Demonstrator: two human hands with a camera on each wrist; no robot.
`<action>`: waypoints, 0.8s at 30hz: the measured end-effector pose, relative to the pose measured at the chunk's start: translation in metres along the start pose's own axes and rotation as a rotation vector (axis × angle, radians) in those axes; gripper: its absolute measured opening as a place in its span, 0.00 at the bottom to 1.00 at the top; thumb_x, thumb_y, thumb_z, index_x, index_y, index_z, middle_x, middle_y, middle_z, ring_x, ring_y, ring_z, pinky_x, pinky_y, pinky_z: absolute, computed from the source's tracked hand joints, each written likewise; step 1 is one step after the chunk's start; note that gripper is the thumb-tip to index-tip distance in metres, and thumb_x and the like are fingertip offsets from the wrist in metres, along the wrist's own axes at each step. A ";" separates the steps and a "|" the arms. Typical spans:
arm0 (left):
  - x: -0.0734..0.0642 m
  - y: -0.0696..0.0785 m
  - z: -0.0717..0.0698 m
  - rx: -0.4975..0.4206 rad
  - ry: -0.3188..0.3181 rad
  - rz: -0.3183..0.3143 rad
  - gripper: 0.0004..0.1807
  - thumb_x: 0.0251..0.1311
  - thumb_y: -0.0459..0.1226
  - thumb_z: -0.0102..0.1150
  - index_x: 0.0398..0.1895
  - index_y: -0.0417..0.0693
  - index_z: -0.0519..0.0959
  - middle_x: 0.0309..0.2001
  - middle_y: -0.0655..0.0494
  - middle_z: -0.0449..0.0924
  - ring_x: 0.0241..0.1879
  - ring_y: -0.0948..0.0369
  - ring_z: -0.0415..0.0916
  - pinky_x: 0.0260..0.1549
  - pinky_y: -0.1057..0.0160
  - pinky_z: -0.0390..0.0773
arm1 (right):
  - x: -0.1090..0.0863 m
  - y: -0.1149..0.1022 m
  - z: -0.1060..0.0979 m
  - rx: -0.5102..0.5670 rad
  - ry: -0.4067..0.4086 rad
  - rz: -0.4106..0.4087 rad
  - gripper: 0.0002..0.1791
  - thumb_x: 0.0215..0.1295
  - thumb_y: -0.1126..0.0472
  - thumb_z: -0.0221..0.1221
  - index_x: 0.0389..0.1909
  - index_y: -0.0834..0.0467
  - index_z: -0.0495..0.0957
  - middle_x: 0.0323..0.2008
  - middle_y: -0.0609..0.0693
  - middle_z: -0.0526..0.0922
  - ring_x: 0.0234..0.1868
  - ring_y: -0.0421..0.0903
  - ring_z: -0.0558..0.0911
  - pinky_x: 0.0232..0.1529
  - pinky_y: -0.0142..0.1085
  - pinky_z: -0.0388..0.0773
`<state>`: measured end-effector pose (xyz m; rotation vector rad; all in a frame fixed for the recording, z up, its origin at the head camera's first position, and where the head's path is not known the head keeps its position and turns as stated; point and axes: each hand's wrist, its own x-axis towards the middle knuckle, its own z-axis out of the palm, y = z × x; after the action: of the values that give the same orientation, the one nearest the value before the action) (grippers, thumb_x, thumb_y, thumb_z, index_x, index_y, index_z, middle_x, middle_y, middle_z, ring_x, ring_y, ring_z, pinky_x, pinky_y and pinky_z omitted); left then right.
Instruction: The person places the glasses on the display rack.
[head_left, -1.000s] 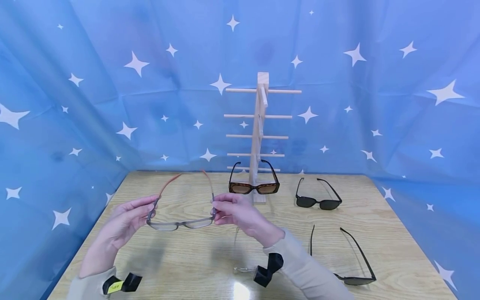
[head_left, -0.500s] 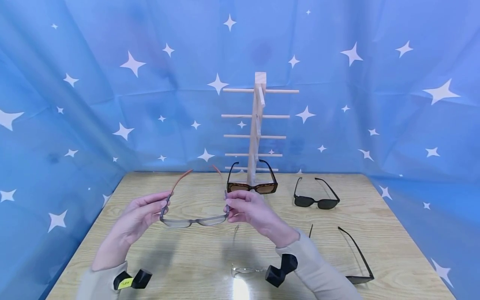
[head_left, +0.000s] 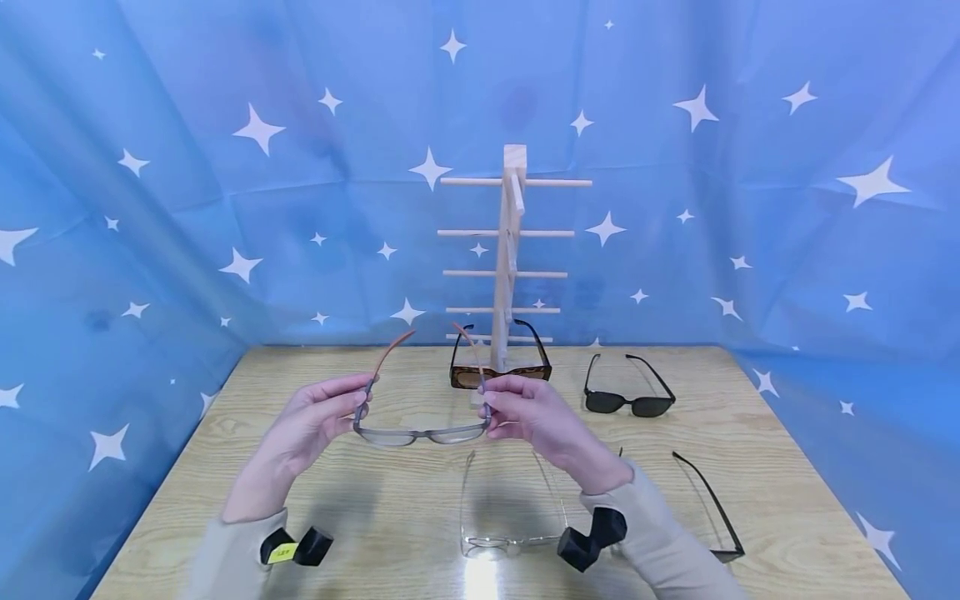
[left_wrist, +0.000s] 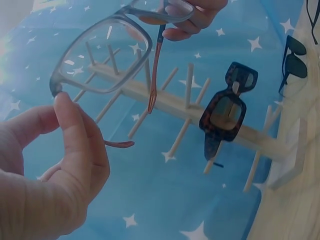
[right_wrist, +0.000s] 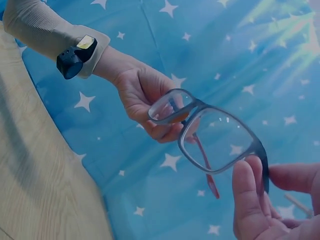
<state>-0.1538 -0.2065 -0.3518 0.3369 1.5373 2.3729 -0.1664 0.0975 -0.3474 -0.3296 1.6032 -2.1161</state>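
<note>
Blue starry cloth (head_left: 360, 208) backs clear-lensed grey glasses (head_left: 422, 434) with orange-tipped temples (left_wrist: 155, 70).

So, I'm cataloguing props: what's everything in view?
Table: 1, pale wood, below
Backdrop: 1, starry blue, behind table
Stand: 1, pale wood, table's back
Tortoiseshell sunglasses: 1, brown, low on stand
Black sunglasses: 1, black, right of stand
Black-framed glasses: 1, black, nearer right, partly hidden
Wire glasses: 1, silvery, table's front
Grey glasses: 1, grey and orange, held above table
Wrist cameras: 2, black, cuffs
Sleeves: 2, cream, forearms
Left hand, right hand: 1 each, bare, pinching grey glasses
</note>
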 end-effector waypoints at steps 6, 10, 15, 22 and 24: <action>0.010 -0.004 0.010 -0.008 -0.012 -0.003 0.16 0.63 0.25 0.50 0.42 0.49 0.84 0.36 0.58 0.83 0.32 0.65 0.79 0.33 0.70 0.81 | -0.008 -0.003 -0.012 0.004 0.003 -0.013 0.05 0.67 0.68 0.52 0.40 0.59 0.75 0.28 0.49 0.79 0.26 0.40 0.79 0.33 0.32 0.81; 0.017 -0.006 0.017 0.000 -0.004 -0.016 0.16 0.63 0.25 0.51 0.41 0.51 0.84 0.35 0.58 0.82 0.31 0.66 0.78 0.33 0.70 0.80 | -0.013 -0.008 -0.017 -0.002 0.025 -0.008 0.05 0.67 0.68 0.52 0.40 0.59 0.74 0.28 0.49 0.79 0.26 0.40 0.79 0.33 0.32 0.81; 0.026 -0.010 0.025 -0.001 0.005 -0.029 0.16 0.63 0.25 0.51 0.40 0.52 0.84 0.35 0.58 0.82 0.31 0.65 0.78 0.32 0.70 0.80 | -0.018 -0.012 -0.023 -0.014 0.061 -0.007 0.04 0.67 0.69 0.51 0.40 0.60 0.73 0.29 0.50 0.78 0.27 0.40 0.79 0.33 0.31 0.81; 0.037 -0.015 0.038 -0.029 0.031 -0.054 0.15 0.62 0.24 0.51 0.38 0.50 0.85 0.33 0.57 0.82 0.29 0.65 0.78 0.30 0.72 0.80 | -0.023 -0.017 -0.035 -0.036 0.100 -0.018 0.05 0.67 0.69 0.51 0.38 0.59 0.75 0.29 0.50 0.79 0.28 0.40 0.79 0.34 0.31 0.80; 0.040 -0.017 0.041 -0.040 0.043 -0.060 0.16 0.61 0.24 0.51 0.37 0.50 0.85 0.33 0.57 0.83 0.29 0.65 0.78 0.30 0.72 0.79 | -0.025 -0.018 -0.038 -0.031 0.105 -0.017 0.05 0.67 0.69 0.51 0.39 0.60 0.75 0.29 0.50 0.79 0.28 0.40 0.79 0.34 0.31 0.81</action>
<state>-0.1748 -0.1505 -0.3493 0.2288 1.4953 2.3755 -0.1663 0.1457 -0.3392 -0.2468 1.6999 -2.1557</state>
